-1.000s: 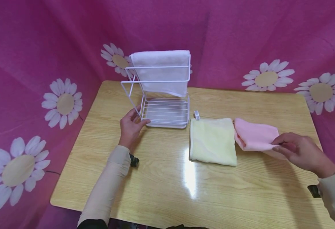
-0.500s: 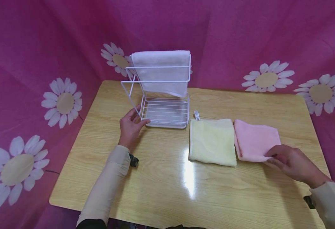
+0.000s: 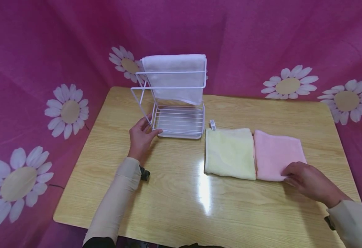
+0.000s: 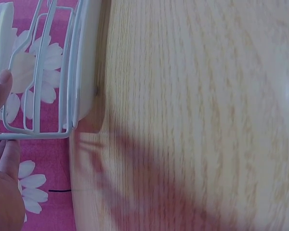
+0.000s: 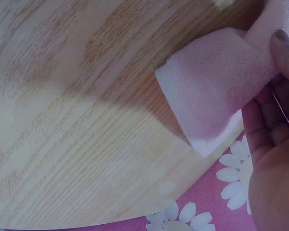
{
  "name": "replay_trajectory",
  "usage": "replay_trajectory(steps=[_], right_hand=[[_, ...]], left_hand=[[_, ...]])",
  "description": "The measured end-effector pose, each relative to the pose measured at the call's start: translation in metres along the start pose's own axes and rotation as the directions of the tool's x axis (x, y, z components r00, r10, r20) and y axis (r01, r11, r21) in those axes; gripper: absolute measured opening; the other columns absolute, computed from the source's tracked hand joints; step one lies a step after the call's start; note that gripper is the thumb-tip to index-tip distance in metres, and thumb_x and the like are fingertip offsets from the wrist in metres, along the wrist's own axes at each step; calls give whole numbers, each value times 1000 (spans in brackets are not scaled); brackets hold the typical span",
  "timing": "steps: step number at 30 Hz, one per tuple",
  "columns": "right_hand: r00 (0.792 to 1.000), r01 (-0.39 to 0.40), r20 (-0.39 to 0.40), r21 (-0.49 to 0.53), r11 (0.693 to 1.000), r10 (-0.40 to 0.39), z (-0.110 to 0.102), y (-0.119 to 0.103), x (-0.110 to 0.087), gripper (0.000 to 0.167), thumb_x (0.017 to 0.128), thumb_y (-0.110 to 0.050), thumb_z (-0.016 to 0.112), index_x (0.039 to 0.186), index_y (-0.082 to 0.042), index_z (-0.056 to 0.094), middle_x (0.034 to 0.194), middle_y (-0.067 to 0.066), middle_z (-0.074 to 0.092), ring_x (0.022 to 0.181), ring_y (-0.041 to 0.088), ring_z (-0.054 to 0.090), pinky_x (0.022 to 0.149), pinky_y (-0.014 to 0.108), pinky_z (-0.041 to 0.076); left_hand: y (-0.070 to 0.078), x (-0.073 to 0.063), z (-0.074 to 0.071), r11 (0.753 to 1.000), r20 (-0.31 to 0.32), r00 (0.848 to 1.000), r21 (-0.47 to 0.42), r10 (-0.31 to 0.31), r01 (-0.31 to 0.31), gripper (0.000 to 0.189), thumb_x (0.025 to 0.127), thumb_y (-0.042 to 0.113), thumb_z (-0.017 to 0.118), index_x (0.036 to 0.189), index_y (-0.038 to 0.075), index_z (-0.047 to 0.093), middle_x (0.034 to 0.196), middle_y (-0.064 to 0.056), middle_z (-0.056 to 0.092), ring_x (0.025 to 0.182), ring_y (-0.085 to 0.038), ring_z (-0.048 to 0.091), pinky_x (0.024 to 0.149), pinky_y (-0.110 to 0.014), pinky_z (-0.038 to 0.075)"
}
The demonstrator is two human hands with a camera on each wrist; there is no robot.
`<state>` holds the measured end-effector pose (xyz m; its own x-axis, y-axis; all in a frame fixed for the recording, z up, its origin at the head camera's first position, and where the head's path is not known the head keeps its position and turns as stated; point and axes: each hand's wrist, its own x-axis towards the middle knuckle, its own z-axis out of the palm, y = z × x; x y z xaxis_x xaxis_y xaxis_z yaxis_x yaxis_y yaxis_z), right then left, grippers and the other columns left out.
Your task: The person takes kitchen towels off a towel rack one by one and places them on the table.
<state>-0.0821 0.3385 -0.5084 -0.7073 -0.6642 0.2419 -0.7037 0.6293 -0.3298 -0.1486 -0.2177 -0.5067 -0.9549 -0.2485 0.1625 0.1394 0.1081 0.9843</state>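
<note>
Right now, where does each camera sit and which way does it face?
Head: on the head, facing forward and down at the rack and pink towel; left hand, right hand, sleeves show.
Left wrist: on that wrist, facing rack and table; left hand partly shows.
Right wrist: on that wrist, facing pink towel; right hand partly shows.
Shared: head and left wrist show the rack.

Your left hand [image 3: 139, 138] grips with thumb spread from the fingers, left forearm [image 3: 114, 199] reaching forward. Right hand [image 3: 306, 181] pinches, thumb against fingers (back of the hand showing), right forearm [image 3: 354, 220] angled inward.
</note>
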Motion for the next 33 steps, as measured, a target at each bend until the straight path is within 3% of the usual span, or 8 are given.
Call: replay_trajectory(steps=[9, 15, 25, 33], right_hand=[[1000, -25, 13, -9, 1000, 25, -3, -1, 3, 39, 60, 3, 91, 86, -19, 70, 87, -11, 65, 78, 6, 60, 67, 16, 49], [998, -67, -7, 60, 996, 68, -13, -6, 13, 38, 61, -5, 94, 89, -19, 72, 86, -12, 67, 76, 4, 62, 66, 10, 50], [988, -142, -43, 125, 982, 148, -39, -10, 57, 40, 66, -5, 93, 100, -16, 75, 95, -4, 72, 87, 8, 65, 77, 5, 46], [991, -94, -88, 128, 987, 106, -56, -18, 100, 43, 64, -4, 93, 103, -13, 75, 97, -4, 73, 91, 6, 65, 82, 4, 45]], left_hand=[[1, 1, 0, 1000, -3, 1000, 17, 13, -13, 65, 73, -13, 83, 132, -12, 57, 132, -27, 60, 122, -39, 59, 104, -41, 51], [1, 1, 0, 1000, -6, 1000, 7, 6, -6, 65, 72, -13, 85, 131, -12, 58, 131, -30, 59, 122, -41, 58, 105, -42, 50], [0, 1, 1, 1000, -3, 1000, 2, 2, -2, 65, 72, -12, 85, 132, -11, 59, 132, -28, 60, 122, -41, 59, 103, -39, 52], [0, 0, 0, 1000, -7, 1000, 19, 1, -1, 66, 72, -12, 85, 132, -11, 58, 132, -28, 60, 122, -42, 58, 104, -39, 52]])
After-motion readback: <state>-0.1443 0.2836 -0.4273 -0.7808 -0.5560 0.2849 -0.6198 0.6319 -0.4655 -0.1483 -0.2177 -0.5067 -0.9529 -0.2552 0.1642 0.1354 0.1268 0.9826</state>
